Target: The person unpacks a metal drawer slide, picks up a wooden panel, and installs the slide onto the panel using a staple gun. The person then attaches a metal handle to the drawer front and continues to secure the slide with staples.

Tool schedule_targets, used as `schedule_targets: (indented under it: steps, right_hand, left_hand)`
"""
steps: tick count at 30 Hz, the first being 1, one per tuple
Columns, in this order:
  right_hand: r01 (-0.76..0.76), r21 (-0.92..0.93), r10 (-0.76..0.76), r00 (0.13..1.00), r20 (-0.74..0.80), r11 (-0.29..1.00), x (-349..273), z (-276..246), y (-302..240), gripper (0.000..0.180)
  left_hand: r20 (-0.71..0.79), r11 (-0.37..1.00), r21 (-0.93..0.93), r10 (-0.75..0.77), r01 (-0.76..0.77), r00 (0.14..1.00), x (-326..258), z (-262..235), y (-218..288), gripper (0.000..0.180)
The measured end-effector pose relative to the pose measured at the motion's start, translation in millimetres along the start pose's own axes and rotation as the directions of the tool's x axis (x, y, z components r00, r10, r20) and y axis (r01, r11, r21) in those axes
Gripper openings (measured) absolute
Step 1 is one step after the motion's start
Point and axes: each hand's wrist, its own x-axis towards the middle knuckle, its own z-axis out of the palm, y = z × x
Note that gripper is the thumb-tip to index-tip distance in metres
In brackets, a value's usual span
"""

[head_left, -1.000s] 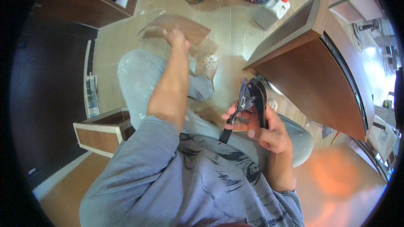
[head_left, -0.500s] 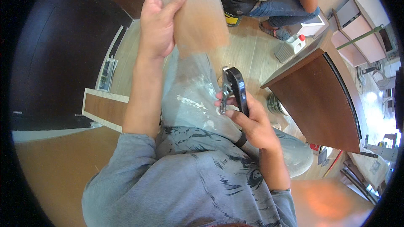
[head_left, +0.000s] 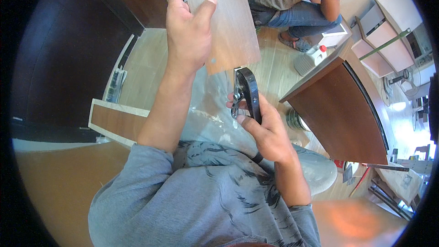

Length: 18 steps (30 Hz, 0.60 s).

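Note:
My left hand (head_left: pixel 190 32) is closed on a flat wood-grain panel (head_left: pixel 228 23), with the thumb lying over its face. The panel's far end runs out of the picture at the top. A small pale spot marks it near the lower left corner. In my right hand (head_left: pixel 270 132) is a black curved hand tool (head_left: pixel 249 90) with a shiny metal lever; its exact kind is unclear. The tool's upper end is at the panel's near edge, and I cannot tell whether they touch.
Another person (head_left: pixel 292 0) sits ahead on the right. A white jug with a red cap (head_left: pixel 312 60) stands on the floor near a brown cabinet (head_left: pixel 340 105). To my left lies a pale-edged wood panel (head_left: pixel 116 120), beside a dark door (head_left: pixel 55 64).
The panel has moved a little to the right and nearer to me with my left hand. My right hand has shifted slightly left, bringing the tool's upper end to the panel's edge.

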Motion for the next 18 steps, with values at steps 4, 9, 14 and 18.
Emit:
schedule_targets:
  steps: [4,9,14,18]
  right_hand:
    - [-0.009,0.035,0.009,1.000,-0.001,0.999,3,1,-2,0.052]
    - [-0.002,0.009,0.001,1.000,0.012,1.000,6,0,-2,0.053]
    - [-0.024,0.232,0.017,0.999,0.036,0.972,8,-2,-2,0.054]
    - [-0.120,0.392,0.089,0.991,0.095,0.912,7,-9,-4,0.055]
  left_hand:
    - [-0.019,0.998,-0.033,-0.056,0.056,0.998,1,3,2,0.041]
    - [-0.023,0.994,-0.020,-0.111,0.110,0.994,-1,5,0,0.041]
    - [-0.018,0.997,0.078,-0.019,0.020,1.000,0,11,-6,0.040]
    - [0.027,0.988,0.143,0.051,-0.055,0.998,-4,18,-8,0.041]
